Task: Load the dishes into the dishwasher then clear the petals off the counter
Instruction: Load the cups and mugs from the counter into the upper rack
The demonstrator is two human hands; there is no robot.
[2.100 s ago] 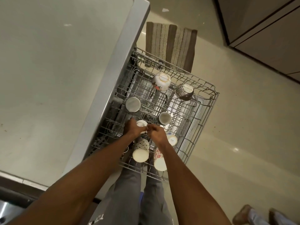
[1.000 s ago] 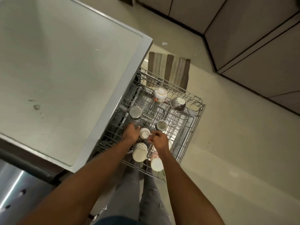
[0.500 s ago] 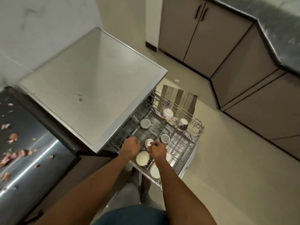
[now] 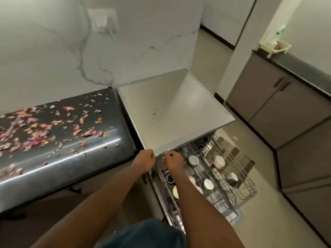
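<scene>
Dishes sit in the pulled-out rack (image 4: pixel 232 176) of the dishwasher (image 4: pixel 175 111), low right of centre: a steel cup (image 4: pixel 193 160), a patterned bowl (image 4: pixel 220 161), a dark bowl (image 4: pixel 232 178), a white cup (image 4: pixel 208 184), more pale ones partly hidden behind the right forearm. Most look mouth-down or tilted on the tines; exact seating too blurred to call.

Head view only. Left hand (image 4: pixel 144 161) and right hand (image 4: pixel 172 162) hover just above the rack's near-left corner, at the front edge of the dishwasher top. Both have fingers curled in; nothing visible in either, though the palms face away so a small item can't be ruled out. Neither touches a dish.

Petals (image 4: pixel 41 129) lie scattered over the dark glossy surface (image 4: pixel 71 158) to the left, densest at far left, thinning toward the dishwasher. A cream tray (image 4: pixel 275 46) sits on the far right counter.

Judgement: loading looks about done; petals not yet started. Ceramic bowls and cups are stiff, fragile, slick if wet, so grip by rim or wrap the body and keep them off the wires. Petals are dry, feather-light and crumbly; pinching is slow, so sweep with a flat palm toward the surface edge into the other cupped hand. The glossy top should let them slide easily, but they may scatter or drop to the floor.
</scene>
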